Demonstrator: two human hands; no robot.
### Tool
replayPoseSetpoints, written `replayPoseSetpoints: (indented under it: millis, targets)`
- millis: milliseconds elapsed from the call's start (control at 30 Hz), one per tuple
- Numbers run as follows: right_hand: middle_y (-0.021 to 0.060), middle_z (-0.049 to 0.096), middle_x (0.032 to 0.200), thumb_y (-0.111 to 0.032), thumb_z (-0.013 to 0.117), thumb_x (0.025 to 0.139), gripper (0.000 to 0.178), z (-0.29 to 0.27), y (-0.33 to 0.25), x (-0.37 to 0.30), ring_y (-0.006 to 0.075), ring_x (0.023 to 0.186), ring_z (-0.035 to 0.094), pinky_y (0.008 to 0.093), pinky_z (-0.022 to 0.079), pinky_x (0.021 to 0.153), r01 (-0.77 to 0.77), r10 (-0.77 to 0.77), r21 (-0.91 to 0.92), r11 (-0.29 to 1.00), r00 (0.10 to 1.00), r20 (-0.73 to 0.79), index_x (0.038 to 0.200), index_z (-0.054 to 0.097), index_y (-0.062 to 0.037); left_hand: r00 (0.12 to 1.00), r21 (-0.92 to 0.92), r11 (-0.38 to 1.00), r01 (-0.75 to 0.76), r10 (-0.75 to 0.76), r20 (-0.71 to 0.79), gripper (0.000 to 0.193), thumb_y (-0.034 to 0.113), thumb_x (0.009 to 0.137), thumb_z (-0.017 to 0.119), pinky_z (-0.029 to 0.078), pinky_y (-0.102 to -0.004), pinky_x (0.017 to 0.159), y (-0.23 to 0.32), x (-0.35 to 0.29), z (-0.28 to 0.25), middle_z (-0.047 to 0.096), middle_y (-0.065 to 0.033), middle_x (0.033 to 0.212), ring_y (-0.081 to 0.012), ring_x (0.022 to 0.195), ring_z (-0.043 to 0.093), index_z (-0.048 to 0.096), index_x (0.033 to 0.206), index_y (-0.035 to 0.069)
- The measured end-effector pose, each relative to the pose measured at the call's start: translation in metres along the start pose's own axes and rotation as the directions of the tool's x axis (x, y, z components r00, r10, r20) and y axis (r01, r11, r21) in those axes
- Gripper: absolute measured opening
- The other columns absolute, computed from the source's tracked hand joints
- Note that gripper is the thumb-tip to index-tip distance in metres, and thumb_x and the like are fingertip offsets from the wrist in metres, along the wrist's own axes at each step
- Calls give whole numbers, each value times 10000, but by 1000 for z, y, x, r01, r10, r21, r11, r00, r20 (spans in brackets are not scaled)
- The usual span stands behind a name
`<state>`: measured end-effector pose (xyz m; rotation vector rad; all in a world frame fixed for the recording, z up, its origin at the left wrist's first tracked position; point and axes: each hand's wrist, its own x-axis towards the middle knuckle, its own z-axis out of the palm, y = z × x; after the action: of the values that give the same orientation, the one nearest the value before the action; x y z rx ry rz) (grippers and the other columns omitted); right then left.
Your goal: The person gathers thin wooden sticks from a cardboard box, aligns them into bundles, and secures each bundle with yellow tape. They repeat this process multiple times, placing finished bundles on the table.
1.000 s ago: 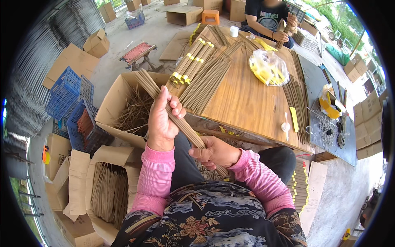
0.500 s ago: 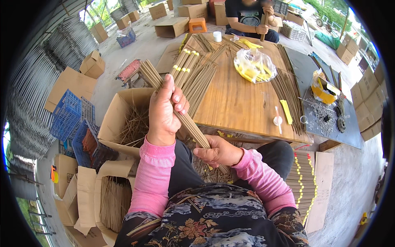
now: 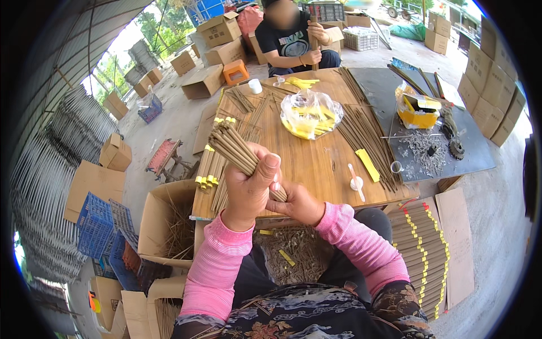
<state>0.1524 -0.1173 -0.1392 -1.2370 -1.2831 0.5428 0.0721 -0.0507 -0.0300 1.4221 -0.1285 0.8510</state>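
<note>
A bundle of thin brown incense sticks (image 3: 234, 148) slants over the near left part of the table, its cut ends pointing up and away to the left. My left hand (image 3: 248, 192) is closed round its middle, thumb along the top. My right hand (image 3: 302, 203) closes round the lower end, close beside the left; its fingertips are partly hidden. Just beyond my left hand lie several incense bundles with yellow paper bands (image 3: 210, 166). Loose incense sticks (image 3: 361, 130) lie along the table's right side, near a yellow paper strip (image 3: 367, 165).
On the wooden table (image 3: 271, 164) sit a plastic bag of yellow strips (image 3: 310, 120), a white jar (image 3: 255, 86) and a small glue dish (image 3: 357, 183). Opposite, a person (image 3: 293, 45) holds an upright bundle. Cardboard boxes (image 3: 161, 217) stand left; banded bundles (image 3: 423, 254) lie low right.
The bundle and both hands have come over the table edge. My hands are closer together, and the bundle's far end points more toward the view. The view has tilted up.
</note>
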Motion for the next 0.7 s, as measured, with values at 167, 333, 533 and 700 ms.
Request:
replayPoseSetpoints:
  millis: [167,333,533,700]
  targets:
    - [178,568,715,-249,603,812,250,-10,51,8,325,680,583,357,461,608,62,-63,-11,998,984,-164,894,531,-24,992,44,995,86,-81,-101,223,177,804,638,395,-194,458,-44,14,0,490,-3,579,-72,489,470,465,744,50]
    - [167,542,677,-271,582,826,253,-14,64,11,313,628,548,367,438,576,-58,53,-26,998,988,-148,818,502,-31,979,40,997,61,-52,-197,204,146,808,625,408,-237,477,-41,34,6,461,-34,616,-105,500,443,437,830,70]
    - [163,536,670,-274,581,826,253,-17,59,13,315,616,536,366,435,574,-42,39,-12,999,981,-193,795,503,-35,989,-100,994,43,-56,-136,436,498,880,365,371,-256,485,-42,43,4,453,-54,606,-133,489,421,446,849,71]
    - [159,534,667,-271,585,824,252,-18,57,13,312,616,538,365,438,576,-22,16,-25,999,976,-215,797,509,-33,986,-101,991,87,-100,-134,356,414,889,383,376,-264,483,-39,46,2,451,-60,590,-143,488,426,448,843,66]
